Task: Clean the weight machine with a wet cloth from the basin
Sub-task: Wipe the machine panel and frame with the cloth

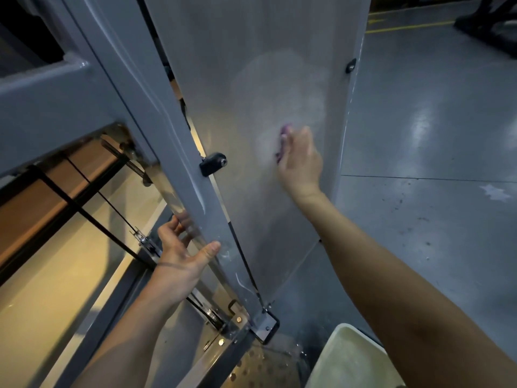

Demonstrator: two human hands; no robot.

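The weight machine's grey side panel [260,79] fills the middle of the head view, with a pale wet smear on it. My right hand [300,161] presses a purple cloth [284,141] flat against that panel; only the cloth's edge shows past my fingers. My left hand [181,253] grips the grey upright post [179,163] of the frame lower down, thumb on its front face. A pale basin [347,357] stands on the floor at the bottom right, partly hidden by my right forearm.
Black brackets [213,163] hold the panel to the post. Black cables and a spring run behind the frame at the left. A pulley and bolted base plate [223,323] sit at the foot. Glossy grey floor [433,135] stretches to the right.
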